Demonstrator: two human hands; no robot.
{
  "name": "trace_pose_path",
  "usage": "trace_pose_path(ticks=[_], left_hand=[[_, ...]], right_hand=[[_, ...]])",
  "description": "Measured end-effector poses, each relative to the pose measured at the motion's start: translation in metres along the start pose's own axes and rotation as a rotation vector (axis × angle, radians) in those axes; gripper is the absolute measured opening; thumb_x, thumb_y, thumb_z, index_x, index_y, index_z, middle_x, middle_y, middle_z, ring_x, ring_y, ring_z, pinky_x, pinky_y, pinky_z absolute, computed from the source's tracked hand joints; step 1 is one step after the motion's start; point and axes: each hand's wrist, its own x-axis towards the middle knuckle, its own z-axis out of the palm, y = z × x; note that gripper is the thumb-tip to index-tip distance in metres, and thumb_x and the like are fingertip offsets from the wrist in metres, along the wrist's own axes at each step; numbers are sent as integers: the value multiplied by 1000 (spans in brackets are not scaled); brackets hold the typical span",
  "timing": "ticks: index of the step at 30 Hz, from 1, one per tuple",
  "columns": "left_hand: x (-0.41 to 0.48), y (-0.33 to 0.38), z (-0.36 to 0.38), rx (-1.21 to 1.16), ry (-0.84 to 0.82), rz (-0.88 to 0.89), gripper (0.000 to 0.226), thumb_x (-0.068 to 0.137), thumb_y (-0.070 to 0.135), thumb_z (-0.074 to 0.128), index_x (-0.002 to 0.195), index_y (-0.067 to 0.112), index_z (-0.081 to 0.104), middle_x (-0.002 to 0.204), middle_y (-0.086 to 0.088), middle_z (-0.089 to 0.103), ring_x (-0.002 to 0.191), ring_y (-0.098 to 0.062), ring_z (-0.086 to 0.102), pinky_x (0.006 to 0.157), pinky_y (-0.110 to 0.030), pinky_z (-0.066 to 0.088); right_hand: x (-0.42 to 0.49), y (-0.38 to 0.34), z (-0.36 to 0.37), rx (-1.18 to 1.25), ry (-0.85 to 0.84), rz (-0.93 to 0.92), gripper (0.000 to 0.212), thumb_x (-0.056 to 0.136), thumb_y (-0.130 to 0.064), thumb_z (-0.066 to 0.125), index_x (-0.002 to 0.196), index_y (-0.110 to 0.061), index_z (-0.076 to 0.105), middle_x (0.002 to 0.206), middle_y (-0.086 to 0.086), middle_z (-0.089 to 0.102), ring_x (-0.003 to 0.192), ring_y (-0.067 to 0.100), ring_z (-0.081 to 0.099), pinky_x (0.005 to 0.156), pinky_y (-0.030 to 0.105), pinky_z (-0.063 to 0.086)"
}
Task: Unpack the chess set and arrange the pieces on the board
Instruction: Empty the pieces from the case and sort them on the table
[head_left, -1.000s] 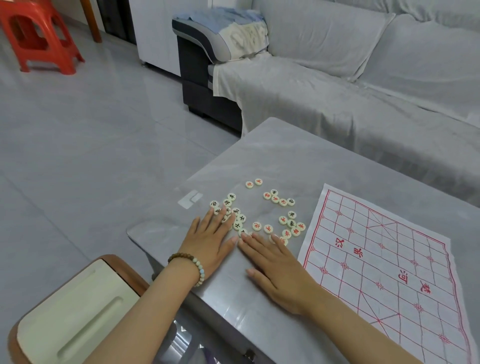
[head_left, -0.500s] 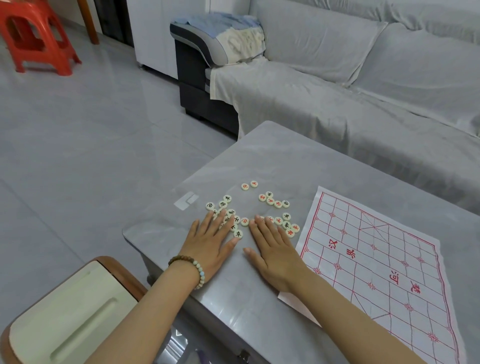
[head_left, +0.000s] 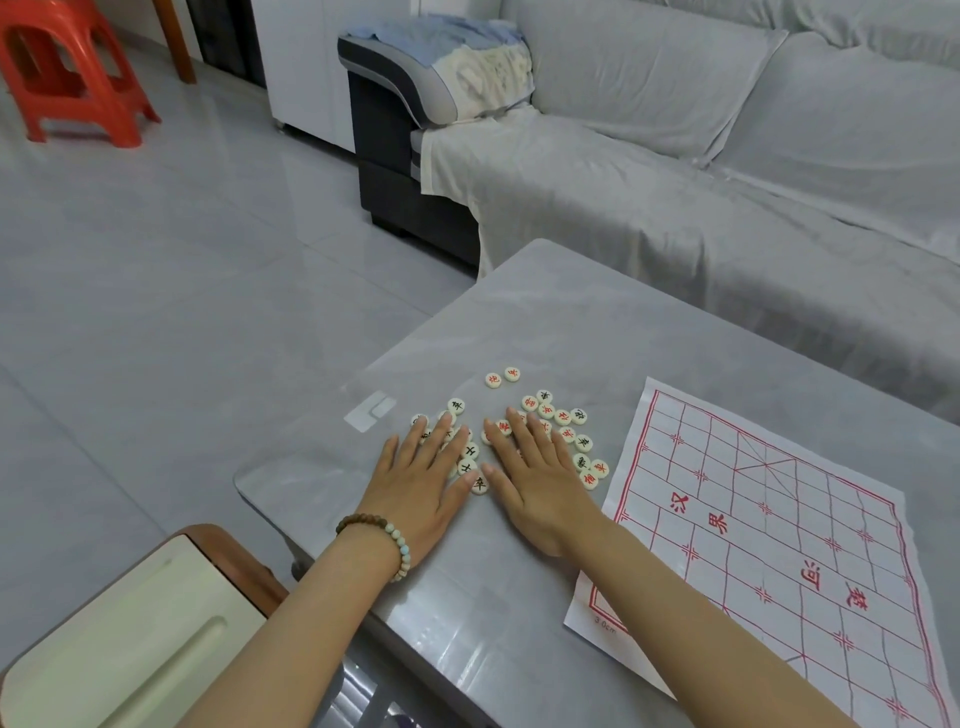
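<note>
Right hand (head_left: 540, 488) slid beside left hand (head_left: 421, 483) — both flat over pieces (head_left: 563, 418) on grey table (head_left: 545, 312).

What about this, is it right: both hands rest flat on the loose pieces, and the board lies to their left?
No. The head view shows the board to the right of the pieces, not left. The left hand and right hand do rest flat on them.

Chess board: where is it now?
Head view: the paper board lies on the grey table, right of the loose pieces and the right hand, with no piece on it.
</note>
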Motion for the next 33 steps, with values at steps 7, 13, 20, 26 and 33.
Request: trace_pose_path(ticks=[7, 13, 20, 26, 33], left_hand=[[4, 0, -2, -51, 33, -13, 100, 54, 72, -38, 143, 34, -16, 149, 18, -24, 141, -10, -20, 110, -29, -16], [10, 6, -3, -40, 20, -9, 116, 44, 73, -44, 146, 30, -12, 151, 14, -24, 141, -12, -20, 111, -30, -15], [14, 10, -1, 3, 24, 5, 120, 41, 70, -48, 147, 29, -8, 154, 9, -18, 141, -13, -18, 112, -30, -14], [12, 10, 4, 37, -7, 2, 119, 43, 77, -41, 147, 26, -11, 153, 6, -22, 141, -16, -19, 111, -31, -15], [9, 19, 5, 46, -3, 30, 94, 62, 66, -17, 146, 26, -13, 154, 5, -21, 140, -14, -22, 111, -32, -15]], right_hand=[[39, 2, -7, 45, -24, 79, 55, 99, -47, 15, 149, -31, -3, 157, -3, -16, 142, 15, -22, 116, 37, -14], [69, 6, -13, 72, -36, 128, 56, 99, -47, 16, 149, -31, -5, 157, -4, -17, 143, 18, -21, 116, 38, -14], [43, 25, -48, 311, 137, 1, 48, 102, -36, 22, 149, -24, 18, 158, -6, 6, 145, 10, 2, 115, 26, -2], [-25, 57, -58, 500, 159, 124, 49, 97, -47, 24, 145, -34, 27, 153, -18, 21, 139, -1, 18, 113, 22, 12], [-57, 66, -39, 186, -21, 38, 51, 99, -42, 15, 149, -30, 12, 156, -16, 5, 141, -4, -2, 114, 21, -10]])
